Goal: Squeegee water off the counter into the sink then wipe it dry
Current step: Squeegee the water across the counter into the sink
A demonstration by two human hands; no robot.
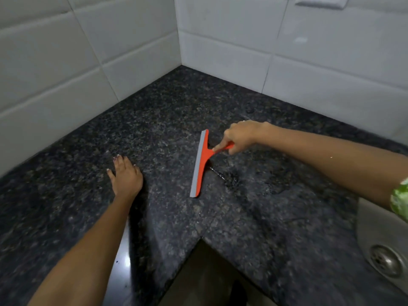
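An orange squeegee (202, 161) with a grey rubber blade rests blade-down on the dark speckled granite counter (167, 111), near the middle of the corner. My right hand (241, 135) grips its orange handle from the right. A small puddle and a streak of water (230, 178) lie just right of the blade. My left hand (125, 175) lies flat on the counter to the left of the squeegee, fingers spread, holding nothing. The steel sink (375, 230) with its drain (385, 260) is at the lower right edge.
White tiled walls (88, 51) meet in a corner behind the counter. The counter has an inner corner edge at the bottom middle (199, 238), with the floor below. A green patterned sleeve (400, 199) shows at the right edge.
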